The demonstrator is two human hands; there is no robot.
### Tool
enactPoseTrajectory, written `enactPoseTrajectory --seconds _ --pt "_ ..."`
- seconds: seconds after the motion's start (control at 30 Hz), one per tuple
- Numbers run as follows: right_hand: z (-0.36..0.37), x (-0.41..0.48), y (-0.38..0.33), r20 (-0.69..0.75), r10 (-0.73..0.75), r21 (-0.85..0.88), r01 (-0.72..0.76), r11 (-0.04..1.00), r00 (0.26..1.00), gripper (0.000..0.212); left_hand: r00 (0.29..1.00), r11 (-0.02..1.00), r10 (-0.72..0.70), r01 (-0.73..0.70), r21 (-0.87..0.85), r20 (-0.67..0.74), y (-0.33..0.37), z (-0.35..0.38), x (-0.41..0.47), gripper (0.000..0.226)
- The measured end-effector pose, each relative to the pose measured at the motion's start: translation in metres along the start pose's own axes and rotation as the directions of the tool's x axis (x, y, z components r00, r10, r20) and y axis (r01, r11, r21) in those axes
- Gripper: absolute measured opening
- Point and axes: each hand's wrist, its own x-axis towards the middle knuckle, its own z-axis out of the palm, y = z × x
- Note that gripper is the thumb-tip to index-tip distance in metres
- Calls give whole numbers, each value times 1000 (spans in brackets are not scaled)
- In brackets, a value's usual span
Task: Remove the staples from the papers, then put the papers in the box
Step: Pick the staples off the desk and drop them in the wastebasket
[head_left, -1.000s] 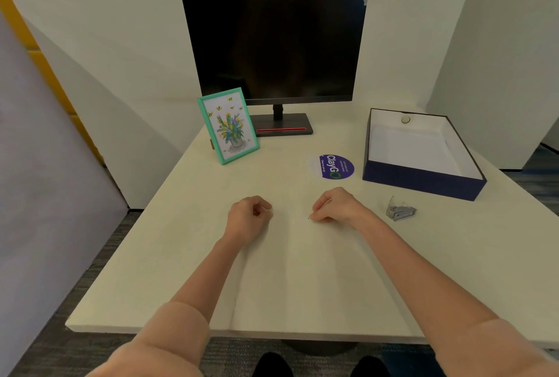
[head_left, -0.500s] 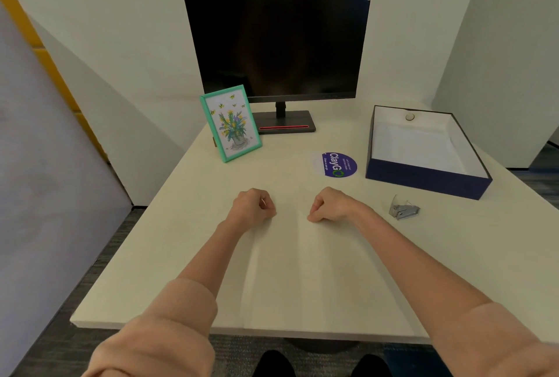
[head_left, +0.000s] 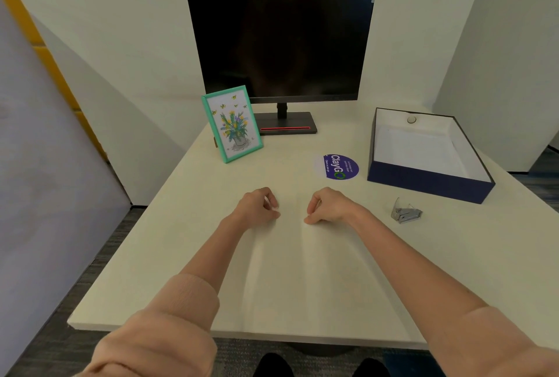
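My left hand (head_left: 257, 205) and my right hand (head_left: 328, 205) rest on the white table (head_left: 302, 270) as loose fists, a hand's width apart. I see nothing held in either one. A small metal staple remover (head_left: 405, 213) lies on the table to the right of my right hand, untouched. Behind it stands the open navy-blue box (head_left: 423, 186); its inside is white and flat white paper seems to lie in it. No loose papers or staples show clearly on the pale tabletop.
A dark monitor (head_left: 281, 43) stands at the back centre. A green-framed flower picture (head_left: 231, 124) leans to its left. A round purple sticker (head_left: 337, 167) is on the table beside the box. Walls enclose the desk at the back and right.
Both hands stay in nearly the same place; the fingers of my right hand have curled in more tightly. The view has shifted slightly.
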Motion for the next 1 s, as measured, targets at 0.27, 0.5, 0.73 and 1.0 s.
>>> enactPoseTrajectory --seconds 0.27,0.5,0.73,1.0 --pt "1 3 1 10 -34 -42 34 999 999 8 998 999 -49 50 -22 31 7 -4 5 19" --pt "-8 1 5 95 -54 47 50 998 994 8 999 998 -40 41 -55 18 2 -4 2 20" --pt "-10 0 9 83 -58 182 42 982 995 7 993 977 -66 43 -208 -103 -11 -13 -2 6" --pt "-7 1 10 68 -60 197 46 979 996 7 999 997 3 -6 -73 -44 -7 -6 1 8"
